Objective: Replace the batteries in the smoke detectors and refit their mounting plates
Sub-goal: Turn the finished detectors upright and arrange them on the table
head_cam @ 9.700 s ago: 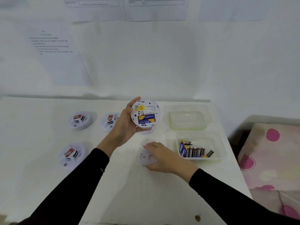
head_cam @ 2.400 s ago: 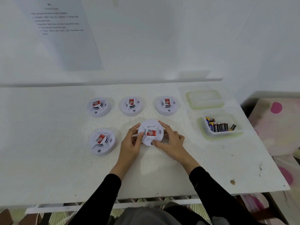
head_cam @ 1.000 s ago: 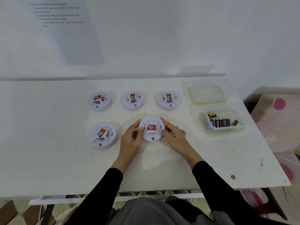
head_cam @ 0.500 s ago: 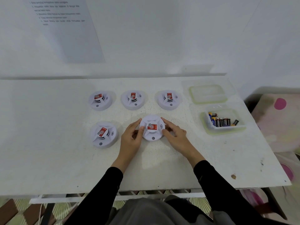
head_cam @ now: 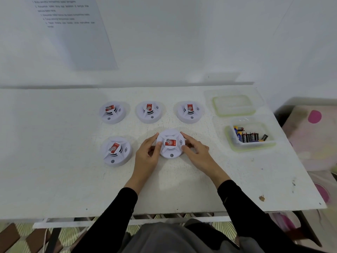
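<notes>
Right, round white plastic smoke detector sits face-up on white table, directly between the hands; left hand and right hand each grip its rim, equally near; round, no long axis.

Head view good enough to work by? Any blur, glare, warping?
Head view: soft, even light, no glare; a faint shadow rings the detector between left hand and right hand; print on the wall sheet is blurred; the wide lens bends the table.
</notes>
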The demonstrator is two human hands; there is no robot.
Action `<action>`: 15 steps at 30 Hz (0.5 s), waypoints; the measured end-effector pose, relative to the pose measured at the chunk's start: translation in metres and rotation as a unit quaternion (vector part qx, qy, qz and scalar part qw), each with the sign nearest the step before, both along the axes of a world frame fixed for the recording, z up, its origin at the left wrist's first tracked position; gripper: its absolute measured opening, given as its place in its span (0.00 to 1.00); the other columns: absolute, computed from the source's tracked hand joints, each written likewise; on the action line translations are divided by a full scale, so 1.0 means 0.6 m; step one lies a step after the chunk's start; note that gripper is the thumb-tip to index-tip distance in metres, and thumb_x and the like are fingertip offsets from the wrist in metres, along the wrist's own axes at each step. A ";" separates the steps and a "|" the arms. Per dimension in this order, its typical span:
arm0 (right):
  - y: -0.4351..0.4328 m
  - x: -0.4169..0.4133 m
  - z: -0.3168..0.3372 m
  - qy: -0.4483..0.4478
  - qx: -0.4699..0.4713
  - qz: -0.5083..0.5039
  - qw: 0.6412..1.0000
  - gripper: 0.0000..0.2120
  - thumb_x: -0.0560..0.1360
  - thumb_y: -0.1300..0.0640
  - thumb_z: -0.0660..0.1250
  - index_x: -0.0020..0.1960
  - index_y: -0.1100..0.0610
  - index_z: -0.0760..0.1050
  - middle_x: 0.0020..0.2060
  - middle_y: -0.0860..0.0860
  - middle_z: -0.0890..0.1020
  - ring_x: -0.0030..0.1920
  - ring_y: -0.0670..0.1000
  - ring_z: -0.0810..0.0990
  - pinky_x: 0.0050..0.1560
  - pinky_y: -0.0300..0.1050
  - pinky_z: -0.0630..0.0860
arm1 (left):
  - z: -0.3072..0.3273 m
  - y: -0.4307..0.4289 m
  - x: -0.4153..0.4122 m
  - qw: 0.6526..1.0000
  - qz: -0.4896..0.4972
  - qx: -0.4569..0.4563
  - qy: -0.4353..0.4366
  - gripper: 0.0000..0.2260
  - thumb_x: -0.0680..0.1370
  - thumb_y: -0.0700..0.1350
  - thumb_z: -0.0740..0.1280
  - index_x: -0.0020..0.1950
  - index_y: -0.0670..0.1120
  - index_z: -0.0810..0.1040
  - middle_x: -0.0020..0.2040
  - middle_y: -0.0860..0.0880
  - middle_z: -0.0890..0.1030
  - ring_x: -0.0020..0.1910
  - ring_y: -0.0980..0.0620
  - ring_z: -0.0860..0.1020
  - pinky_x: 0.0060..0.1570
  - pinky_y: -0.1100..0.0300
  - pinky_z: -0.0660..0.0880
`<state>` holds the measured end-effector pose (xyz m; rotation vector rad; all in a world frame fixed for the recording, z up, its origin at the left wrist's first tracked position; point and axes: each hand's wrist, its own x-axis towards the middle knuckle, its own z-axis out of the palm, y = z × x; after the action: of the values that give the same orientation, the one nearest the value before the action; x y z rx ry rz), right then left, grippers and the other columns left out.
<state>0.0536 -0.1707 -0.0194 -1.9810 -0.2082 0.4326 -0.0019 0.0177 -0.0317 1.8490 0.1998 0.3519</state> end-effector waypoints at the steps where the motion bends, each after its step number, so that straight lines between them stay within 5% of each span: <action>1: 0.000 0.000 0.001 -0.001 0.000 0.001 1.000 0.23 0.75 0.42 0.59 0.69 0.31 0.64 0.57 0.40 0.79 0.64 0.47 0.70 0.72 0.48 0.56 | 0.001 0.000 0.000 1.000 0.000 0.000 0.001 0.15 0.82 0.44 0.66 0.68 0.50 0.76 0.62 0.54 0.80 0.58 0.61 0.79 0.55 0.66 0.77; 6: 0.000 -0.001 0.001 0.006 -0.006 0.002 1.000 0.22 0.76 0.44 0.59 0.69 0.30 0.64 0.57 0.41 0.79 0.65 0.48 0.69 0.62 0.33 0.52 | 0.000 -0.001 0.000 1.000 0.000 0.001 0.003 0.16 0.82 0.43 0.65 0.70 0.46 0.76 0.63 0.52 0.79 0.57 0.65 0.78 0.52 0.71 0.75; 15: 0.003 -0.006 0.008 -0.015 -0.021 0.002 1.000 0.21 0.79 0.48 0.59 0.70 0.34 0.65 0.57 0.40 0.78 0.63 0.44 0.71 0.65 0.37 0.53 | -0.004 0.000 0.001 1.000 0.001 0.008 0.000 0.15 0.82 0.44 0.66 0.69 0.50 0.75 0.63 0.53 0.79 0.57 0.63 0.78 0.53 0.70 0.75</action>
<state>0.0503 -0.1692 -0.0143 -2.0298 -0.2232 0.4133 -0.0014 0.0177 -0.0341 1.8646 0.1994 0.3547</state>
